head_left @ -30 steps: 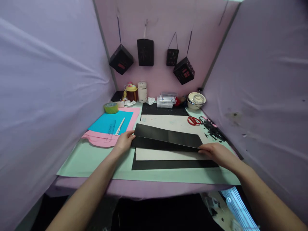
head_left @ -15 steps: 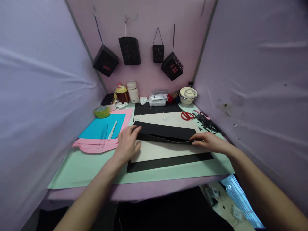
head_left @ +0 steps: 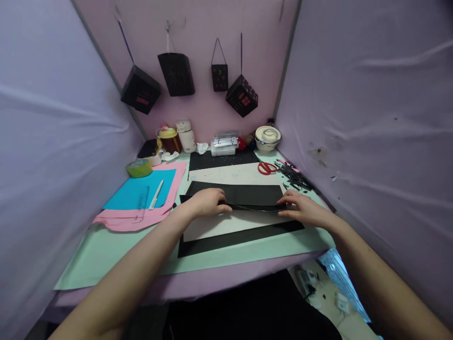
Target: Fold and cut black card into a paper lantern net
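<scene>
A pale green tabletop fills the booth between lilac fabric walls, and four black paper lanterns hang on the pink back wall. In the middle of the tabletop lies a folded black paper sheet, doubled over on top of a white sheet, with a black strip showing along the near edge. The left hand lies palm down with fingers spread flat on the left end of the fold, and the right hand presses flat on the right end, neither one curled around anything. Left of the work sit pink paper and blue paper with a ruler and a white pen on them. Red scissors rest behind, beside black scraps.
</scene>
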A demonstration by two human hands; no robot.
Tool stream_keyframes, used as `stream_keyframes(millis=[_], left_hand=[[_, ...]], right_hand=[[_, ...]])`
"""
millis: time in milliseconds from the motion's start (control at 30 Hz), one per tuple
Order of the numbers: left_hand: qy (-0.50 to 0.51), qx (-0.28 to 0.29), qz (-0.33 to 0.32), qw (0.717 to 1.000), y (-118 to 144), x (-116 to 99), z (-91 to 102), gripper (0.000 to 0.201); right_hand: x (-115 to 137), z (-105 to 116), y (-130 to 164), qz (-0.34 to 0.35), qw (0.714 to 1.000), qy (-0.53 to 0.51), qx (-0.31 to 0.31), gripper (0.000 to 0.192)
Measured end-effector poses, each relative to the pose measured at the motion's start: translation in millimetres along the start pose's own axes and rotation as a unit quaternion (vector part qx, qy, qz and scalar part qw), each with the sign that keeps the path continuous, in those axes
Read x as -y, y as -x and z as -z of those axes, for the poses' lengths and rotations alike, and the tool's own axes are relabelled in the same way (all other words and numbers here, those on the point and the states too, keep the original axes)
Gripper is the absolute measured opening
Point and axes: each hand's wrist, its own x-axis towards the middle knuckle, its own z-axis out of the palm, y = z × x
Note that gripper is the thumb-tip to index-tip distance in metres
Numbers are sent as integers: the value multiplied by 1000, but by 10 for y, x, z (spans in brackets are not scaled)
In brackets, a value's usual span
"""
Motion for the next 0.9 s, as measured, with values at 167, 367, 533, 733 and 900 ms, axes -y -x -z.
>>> stream_keyframes(millis=[167,367,533,733,900], left_hand=[[43,14,60,997,-89,17,88,41],[9,47,80,996,-146,-15,134,37],[-1,36,89,995,-158,-34,155,38],[-14,33,149,988,-232,-21,142,42],[1,31,165,986,-336,49,16,38]], right_hand=[[-93,-24,-91,-50,998,-29,23,35],[-50,18,-101,-85,996,-32,19,36],[-49,-4,-171,-123,992,29,11,49],[-131,-134,-285,-235,972,4,-17,51],[-110,-182,-296,-262,964,-3,-43,46]])
